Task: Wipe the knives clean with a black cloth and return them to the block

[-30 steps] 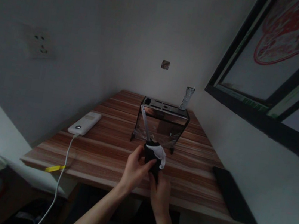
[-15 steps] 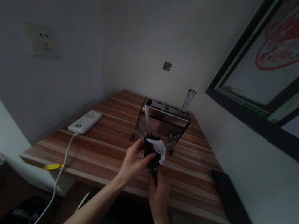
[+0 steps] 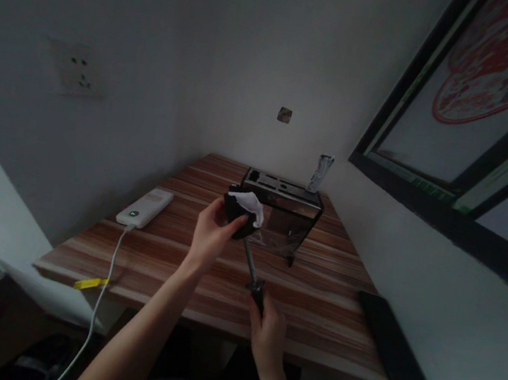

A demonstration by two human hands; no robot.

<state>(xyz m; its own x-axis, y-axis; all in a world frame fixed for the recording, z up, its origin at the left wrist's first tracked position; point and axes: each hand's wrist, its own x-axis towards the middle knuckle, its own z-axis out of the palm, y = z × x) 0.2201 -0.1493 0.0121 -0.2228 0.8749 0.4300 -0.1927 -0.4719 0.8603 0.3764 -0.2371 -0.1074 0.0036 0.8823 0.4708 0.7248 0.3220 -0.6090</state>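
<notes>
My right hand (image 3: 268, 327) is closed around the black handle of a honing steel (image 3: 250, 260), whose slim metal rod slants up and away to the left. My left hand (image 3: 214, 232) pinches a black cloth (image 3: 235, 213) with a white piece (image 3: 249, 202) folded over it, wrapped about the far part of the rod. The cloth hides the tip. Just behind the cloth stands a knife block (image 3: 283, 186) with a slotted top and clear sides. A silvery wrapped item (image 3: 319, 173) sticks up from its right end.
On the striped wooden table (image 3: 324, 297) a white power bank (image 3: 145, 207) lies at the left, its white cable (image 3: 102, 294) hanging over the front edge past a yellow tag (image 3: 91, 283). A long black object (image 3: 394, 340) lies along the right edge. Walls stand close behind and beside.
My left hand and the cloth have moved up and left along the rod, away from the handle, baring the rod near the guard. My right hand keeps its grip, slightly lower.
</notes>
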